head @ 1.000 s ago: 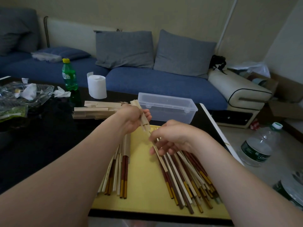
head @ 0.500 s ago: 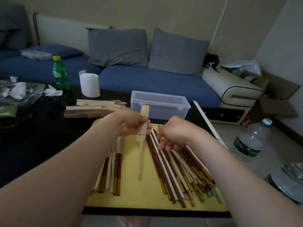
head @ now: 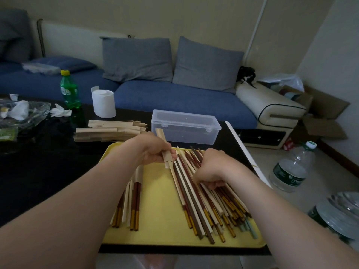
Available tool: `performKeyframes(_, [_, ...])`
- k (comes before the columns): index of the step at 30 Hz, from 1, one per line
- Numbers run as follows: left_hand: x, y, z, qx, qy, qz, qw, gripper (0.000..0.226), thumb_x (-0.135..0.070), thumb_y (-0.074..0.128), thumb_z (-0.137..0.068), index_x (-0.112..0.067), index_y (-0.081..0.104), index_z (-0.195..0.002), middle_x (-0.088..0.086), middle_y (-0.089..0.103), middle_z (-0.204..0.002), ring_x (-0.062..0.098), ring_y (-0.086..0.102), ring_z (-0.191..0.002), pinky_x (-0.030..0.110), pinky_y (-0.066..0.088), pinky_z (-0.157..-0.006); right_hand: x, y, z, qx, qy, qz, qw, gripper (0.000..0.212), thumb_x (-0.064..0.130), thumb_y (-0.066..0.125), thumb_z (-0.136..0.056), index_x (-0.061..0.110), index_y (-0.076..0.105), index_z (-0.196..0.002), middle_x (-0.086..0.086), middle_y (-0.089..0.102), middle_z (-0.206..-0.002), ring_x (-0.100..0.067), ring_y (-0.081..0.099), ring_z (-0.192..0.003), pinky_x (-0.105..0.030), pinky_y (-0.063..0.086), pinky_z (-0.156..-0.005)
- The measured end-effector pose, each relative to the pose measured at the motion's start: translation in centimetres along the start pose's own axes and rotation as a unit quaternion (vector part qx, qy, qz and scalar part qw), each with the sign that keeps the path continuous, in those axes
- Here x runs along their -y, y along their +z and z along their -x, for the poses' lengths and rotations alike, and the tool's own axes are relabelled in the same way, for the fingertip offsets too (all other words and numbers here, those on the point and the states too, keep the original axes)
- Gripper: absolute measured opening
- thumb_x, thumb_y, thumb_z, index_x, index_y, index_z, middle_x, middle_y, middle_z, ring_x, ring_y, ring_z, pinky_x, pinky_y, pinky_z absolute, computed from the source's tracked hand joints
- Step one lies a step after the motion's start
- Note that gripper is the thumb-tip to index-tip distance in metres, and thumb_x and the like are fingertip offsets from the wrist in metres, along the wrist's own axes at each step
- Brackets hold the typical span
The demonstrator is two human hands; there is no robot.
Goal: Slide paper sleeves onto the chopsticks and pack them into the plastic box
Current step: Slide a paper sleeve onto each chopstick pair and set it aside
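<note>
L hand (head: pixel 153 152) gripped paper sleeve (head: pixel 167 161), tilted; R hand (head: pixel 211 167) fingers curled down onto chopstick pile (head: pixel 194 202) in yellow tray (head: pixel 161 220); couldn't tell whether it held any.

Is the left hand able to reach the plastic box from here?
Probably yes: the plastic box stands just beyond the left hand, nothing between them, though that grip holds a paper sleeve.

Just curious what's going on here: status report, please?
Left hand grips sleeve. Right hand curls round chopsticks on tray. Box behind tray, lid on.
</note>
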State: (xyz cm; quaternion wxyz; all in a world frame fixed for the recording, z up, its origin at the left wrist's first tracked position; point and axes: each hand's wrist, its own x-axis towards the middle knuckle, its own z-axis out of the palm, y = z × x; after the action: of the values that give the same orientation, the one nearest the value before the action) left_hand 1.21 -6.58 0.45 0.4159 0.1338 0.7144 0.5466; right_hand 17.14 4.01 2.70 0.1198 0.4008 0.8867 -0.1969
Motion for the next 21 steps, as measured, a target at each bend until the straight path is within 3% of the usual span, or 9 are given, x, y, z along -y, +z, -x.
performKeyframes(4, [0.2,0.2,-0.2,-0.011,0.027,0.025,0.999,0.022,-0.015,0.057,-0.107,-0.006,0.055,-0.127,0.014,0.078,-0.106,0.026,0.080,-0.087,0.049,0.065,-0.079,0.4,-0.5,0.5,-0.013,-0.039,-0.068,0.997,0.020,0.028,0.075,-0.096,0.010,0.070,-0.103,-0.009,0.080,-0.083,-0.015,0.077,-0.064,-0.026,0.062,-0.056])
performKeyframes(8, [0.0,0.0,-0.9,-0.045,0.059,0.061,0.995,0.025,-0.019,0.057,-0.108,-0.002,0.061,-0.126,0.012,0.079,-0.100,0.021,0.079,-0.083,0.040,0.064,-0.068,1.2,-0.8,1.2,0.052,-0.102,-0.141,0.983,0.022,0.023,0.070,-0.099,0.002,0.072,-0.103,-0.012,0.079,-0.079,-0.020,0.079,-0.065,-0.028,0.061,-0.057])
performKeyframes(13, [-0.3,-0.4,-1.2,-0.097,0.110,0.124,0.981,0.019,-0.022,0.058,-0.107,-0.010,0.058,-0.121,0.011,0.079,-0.101,0.019,0.080,-0.083,0.038,0.065,-0.071,1.3,-1.1,1.1,0.139,-0.115,-0.091,0.979,0.016,0.017,0.070,-0.098,0.001,0.074,-0.101,-0.012,0.076,-0.076,-0.021,0.076,-0.066,-0.030,0.062,-0.060])
performKeyframes(17, [-0.3,-0.9,-1.3,-0.131,0.143,0.151,0.969,0.018,-0.022,0.058,-0.108,-0.009,0.057,-0.120,0.011,0.078,-0.102,0.021,0.080,-0.084,0.038,0.066,-0.075,1.3,-1.3,0.7,0.172,-0.119,-0.061,0.976,0.023,0.016,0.071,-0.097,-0.001,0.077,-0.111,-0.019,0.081,-0.095,-0.020,0.077,-0.070,-0.030,0.062,-0.063])
performKeyframes(21, [-0.3,-1.2,-1.4,-0.135,0.155,0.169,0.964,0.026,-0.024,0.057,-0.108,-0.007,0.059,-0.127,0.011,0.078,-0.103,0.020,0.080,-0.081,0.038,0.066,-0.076,1.6,-1.3,0.4,0.184,-0.118,-0.047,0.975,0.025,0.017,0.072,-0.097,-0.001,0.077,-0.113,-0.015,0.081,-0.092,-0.018,0.076,-0.068,-0.028,0.061,-0.061])
